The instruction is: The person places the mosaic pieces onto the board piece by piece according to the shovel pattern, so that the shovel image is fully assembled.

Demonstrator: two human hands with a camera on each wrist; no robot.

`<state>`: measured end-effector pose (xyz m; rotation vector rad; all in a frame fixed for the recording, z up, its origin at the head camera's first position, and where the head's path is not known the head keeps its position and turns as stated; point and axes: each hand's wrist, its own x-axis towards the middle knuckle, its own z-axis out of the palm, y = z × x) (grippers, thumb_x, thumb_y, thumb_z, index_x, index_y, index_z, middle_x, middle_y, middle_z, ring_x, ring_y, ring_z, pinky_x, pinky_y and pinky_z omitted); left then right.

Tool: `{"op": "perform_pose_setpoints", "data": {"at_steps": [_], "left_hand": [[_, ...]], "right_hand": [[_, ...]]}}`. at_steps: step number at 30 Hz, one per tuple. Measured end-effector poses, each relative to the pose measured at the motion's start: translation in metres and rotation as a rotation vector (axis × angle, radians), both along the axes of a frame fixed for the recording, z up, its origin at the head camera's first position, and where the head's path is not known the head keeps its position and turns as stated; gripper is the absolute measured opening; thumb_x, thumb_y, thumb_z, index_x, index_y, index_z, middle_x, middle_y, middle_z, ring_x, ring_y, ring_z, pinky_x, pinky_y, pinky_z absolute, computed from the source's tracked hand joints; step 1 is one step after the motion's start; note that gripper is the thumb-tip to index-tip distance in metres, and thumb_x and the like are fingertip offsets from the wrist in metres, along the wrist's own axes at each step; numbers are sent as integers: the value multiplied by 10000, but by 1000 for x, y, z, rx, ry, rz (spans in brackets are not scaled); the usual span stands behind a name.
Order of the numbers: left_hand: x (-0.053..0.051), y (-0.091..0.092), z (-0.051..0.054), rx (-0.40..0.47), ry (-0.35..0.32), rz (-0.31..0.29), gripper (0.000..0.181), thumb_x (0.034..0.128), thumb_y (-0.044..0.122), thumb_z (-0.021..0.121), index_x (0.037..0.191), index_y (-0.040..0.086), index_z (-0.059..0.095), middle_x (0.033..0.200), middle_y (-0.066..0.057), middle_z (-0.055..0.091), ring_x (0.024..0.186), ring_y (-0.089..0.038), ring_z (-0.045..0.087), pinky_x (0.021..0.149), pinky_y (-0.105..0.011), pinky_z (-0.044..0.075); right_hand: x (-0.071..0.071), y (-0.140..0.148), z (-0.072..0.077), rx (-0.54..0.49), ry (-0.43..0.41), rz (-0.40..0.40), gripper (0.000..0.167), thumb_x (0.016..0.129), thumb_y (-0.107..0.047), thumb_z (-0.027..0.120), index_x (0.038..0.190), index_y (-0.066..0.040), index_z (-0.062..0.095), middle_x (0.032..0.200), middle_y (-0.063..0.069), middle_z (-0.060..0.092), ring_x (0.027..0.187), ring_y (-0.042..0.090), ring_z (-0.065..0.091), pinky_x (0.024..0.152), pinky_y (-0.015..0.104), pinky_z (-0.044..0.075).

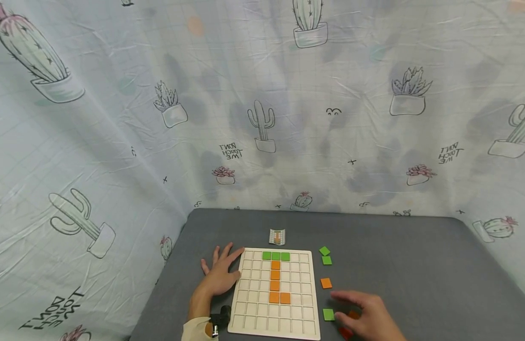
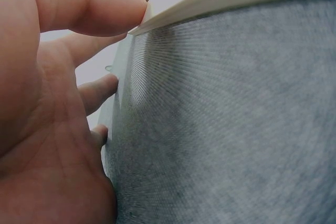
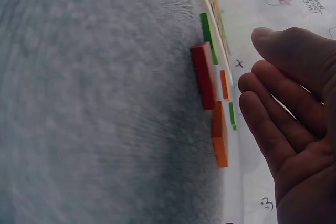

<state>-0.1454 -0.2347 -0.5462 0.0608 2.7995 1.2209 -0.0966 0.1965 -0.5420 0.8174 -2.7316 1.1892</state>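
A pale gridded board (image 1: 251, 310) lies on the grey table; green tiles (image 1: 276, 256) fill part of its top row, with orange tiles (image 1: 275, 275) running down below and one beside the lowest. My left hand (image 1: 221, 277) is spread at the board's left side, its thumb and index finger touching the edge. Right of the board my right hand (image 1: 366, 315) hovers, fingers loosely bent and holding nothing. Beneath or beside it lie a green tile (image 1: 328, 315), a red tile (image 3: 203, 76) and an orange tile (image 3: 219, 135), the last two partly covered in the head view.
A small printed card (image 1: 277, 237) lies just behind the board. Farther up the right side are a loose orange tile (image 1: 326, 283) and two green tiles (image 1: 327, 260). Cactus-patterned curtains (image 1: 288, 189) surround the table at the back and sides.
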Motion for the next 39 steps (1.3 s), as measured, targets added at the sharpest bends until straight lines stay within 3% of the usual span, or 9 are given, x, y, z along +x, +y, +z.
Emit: {"op": "perform_pose_setpoints", "data": {"at_steps": [9, 16, 28, 34, 39], "left_hand": [[-1, -1, -2, -2, -6, -1, 711, 952, 70, 668, 1637, 217, 548, 1813, -201, 239, 1675, -562, -45, 1166, -849, -267], [-1, -1, -2, -2, -4, 3, 713, 951, 75, 665, 1639, 220, 546, 1813, -203, 240, 1677, -559, -47, 1171, -844, -268], [-1, -1, -1, 1, -2, -1, 707, 950, 72, 669, 1634, 206, 550, 1812, -209, 240, 1674, -564, -39, 1172, -842, -269], [0, -1, -2, 9, 7, -10, 706, 950, 71, 660, 1635, 202, 548, 1810, -215, 238, 1673, -567, -40, 1168, -842, -275], [0, 0, -4, 13, 22, -2, 706, 942, 72, 641, 1634, 168, 542, 1799, -238, 250, 1666, -583, -21, 1171, -843, -269]], "right_hand": [[-6, -4, -1, 90, -158, 32, 422, 890, -294, 922, 1273, -154, 812, 1209, -10, 823, 1074, 37, 746, 893, 269, 658], [-6, -8, -4, 120, -220, 30, 430, 891, -285, 915, 1291, -168, 809, 1233, -26, 815, 1095, 89, 757, 923, 329, 672], [-2, -11, -5, 137, -220, 8, 364, 894, -227, 910, 1243, -190, 816, 1174, -66, 816, 1048, 74, 746, 894, 282, 658], [0, -10, -5, 136, -179, 20, 351, 896, -204, 905, 1235, -185, 817, 1173, -49, 815, 1023, 37, 724, 880, 269, 657], [1, -10, -6, 118, -214, 21, 400, 890, -193, 903, 1280, -172, 811, 1231, -24, 809, 1067, 20, 714, 913, 247, 643]]}}
